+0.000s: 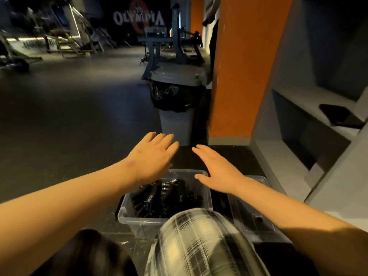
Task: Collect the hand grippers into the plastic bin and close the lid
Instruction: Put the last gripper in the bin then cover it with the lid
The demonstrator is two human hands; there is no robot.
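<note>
- The left hand [154,154] hovers over the far left corner of the plastic bin [127,214], palm down; its fingers are straight and together, grasping nothing
- The right hand [217,170] hovers over the bin's far right corner; its fingers are stretched and its thumb spread, released and empty; the two hands are near each other but apart
- The clear bin stands on the dark floor [69,126] just beyond the person's plaid-clad knee [199,242]; it is uncovered
- The black hand grippers [165,198] lie heaped inside the bin; some metal springs show at the far side
- The clear lid [243,212] lies flat on the floor just right of the bin
- Farther off stand a lined trash can [177,120] and an orange pillar [239,76]; a dark phone [338,116] rests on a grey shelf [310,104] at the right
</note>
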